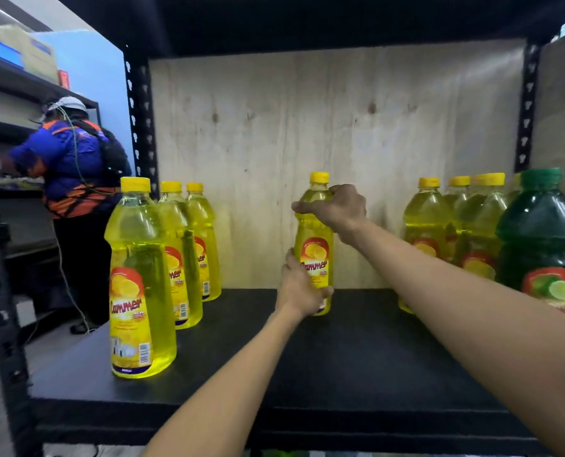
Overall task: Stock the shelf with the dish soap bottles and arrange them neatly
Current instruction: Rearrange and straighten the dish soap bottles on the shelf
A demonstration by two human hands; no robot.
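A yellow dish soap bottle stands upright near the back middle of the black shelf. My left hand grips its lower body and my right hand wraps its shoulder below the yellow cap. Three yellow bottles stand in a row on the shelf's left side, front to back. Several more yellow bottles are grouped at the right, with a dark green bottle in front of them at the far right.
A plywood back panel closes the shelf, with black perforated uprights on both sides. Another person in a blue and orange top works at a neighbouring rack on the left. An upper shelf board hangs overhead.
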